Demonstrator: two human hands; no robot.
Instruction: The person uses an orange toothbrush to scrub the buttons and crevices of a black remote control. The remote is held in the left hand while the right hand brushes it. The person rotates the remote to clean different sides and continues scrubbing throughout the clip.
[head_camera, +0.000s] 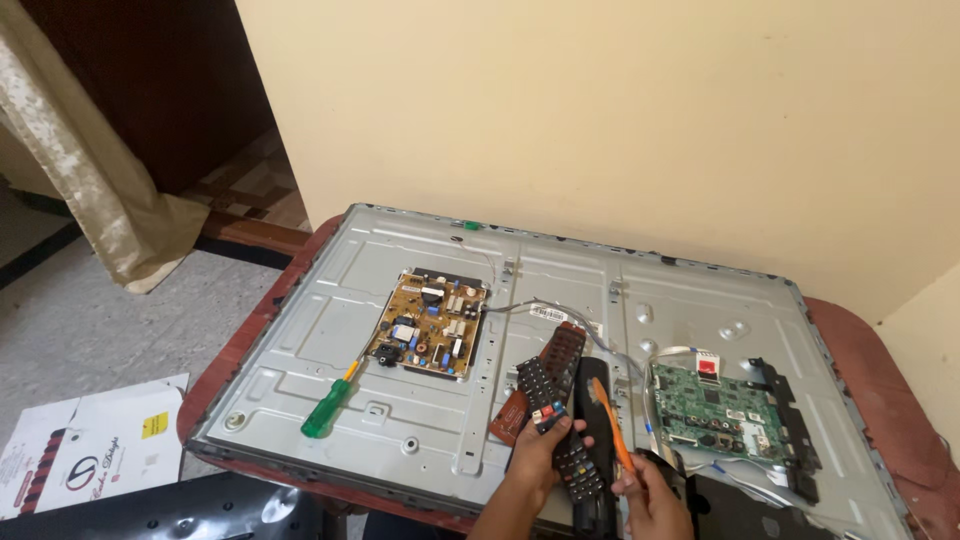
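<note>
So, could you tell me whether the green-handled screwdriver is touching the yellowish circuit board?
Apart. The head view shows the green-handled screwdriver lying on the metal panel, with bare metal between its shaft and the yellowish circuit board.

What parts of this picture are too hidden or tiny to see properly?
Head view:
- The lower end of the black remote is covered by the left hand.
- The orange tool has its bottom end hidden in the right hand.
- The green circuit board has parts too small to tell apart.
- The black panel is cut off by the bottom edge.
</note>
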